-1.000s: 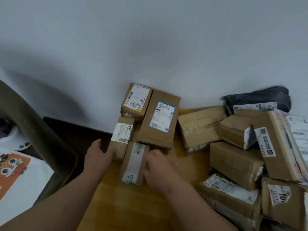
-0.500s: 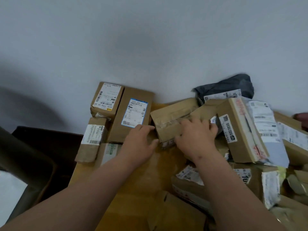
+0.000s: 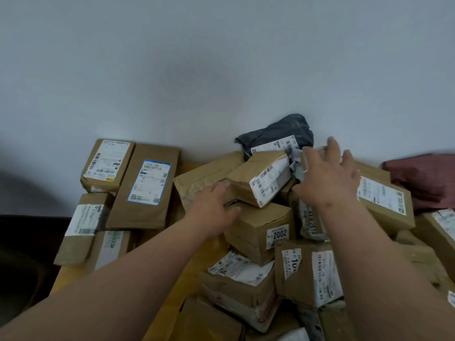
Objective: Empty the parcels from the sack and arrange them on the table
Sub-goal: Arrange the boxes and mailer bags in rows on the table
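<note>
On the worktop (image 3: 187, 274), the left hand (image 3: 211, 207) pressed loose fingers against a tilted box (image 3: 261, 178); at two o'clock, the right hand (image 3: 327, 178) hovered, fingers spread, holding nothing.

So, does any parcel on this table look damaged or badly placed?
Yes. The tilted box between the two hands sits crooked on top of the pile, one corner raised, its white label wrinkled and peeling. The box marked 2002 below it has a dented top. The four parcels at the left, such as the blue-label one, lie flat and neat.
</note>
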`<action>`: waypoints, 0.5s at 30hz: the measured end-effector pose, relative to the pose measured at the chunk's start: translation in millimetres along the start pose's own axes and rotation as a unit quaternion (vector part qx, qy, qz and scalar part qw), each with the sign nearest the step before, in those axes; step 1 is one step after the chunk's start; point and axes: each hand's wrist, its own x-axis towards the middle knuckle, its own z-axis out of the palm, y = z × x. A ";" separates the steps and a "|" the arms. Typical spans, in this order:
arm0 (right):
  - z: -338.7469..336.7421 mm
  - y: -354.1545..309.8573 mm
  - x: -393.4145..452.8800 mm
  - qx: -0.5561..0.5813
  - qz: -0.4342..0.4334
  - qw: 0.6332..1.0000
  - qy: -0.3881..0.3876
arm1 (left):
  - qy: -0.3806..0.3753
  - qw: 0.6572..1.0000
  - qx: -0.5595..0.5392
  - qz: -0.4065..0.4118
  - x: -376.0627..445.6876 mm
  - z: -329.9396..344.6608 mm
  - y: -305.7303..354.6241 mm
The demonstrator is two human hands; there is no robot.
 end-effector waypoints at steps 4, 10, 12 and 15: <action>-13.4 44.6 21.1 0.135 0.039 0.990 -0.009 | 0.040 0.997 -0.056 -0.015 2.4 -0.4 14.7; -25.4 72.4 36.5 0.217 0.042 0.973 0.062 | 0.046 0.985 -0.156 -0.061 14.9 2.6 49.7; -27.8 78.1 43.2 0.172 0.043 0.982 0.070 | 0.031 0.982 -0.162 -0.095 23.2 7.2 54.3; -23.0 68.8 44.7 0.079 -0.006 0.995 0.067 | 0.022 0.984 -0.136 -0.112 27.4 17.3 60.5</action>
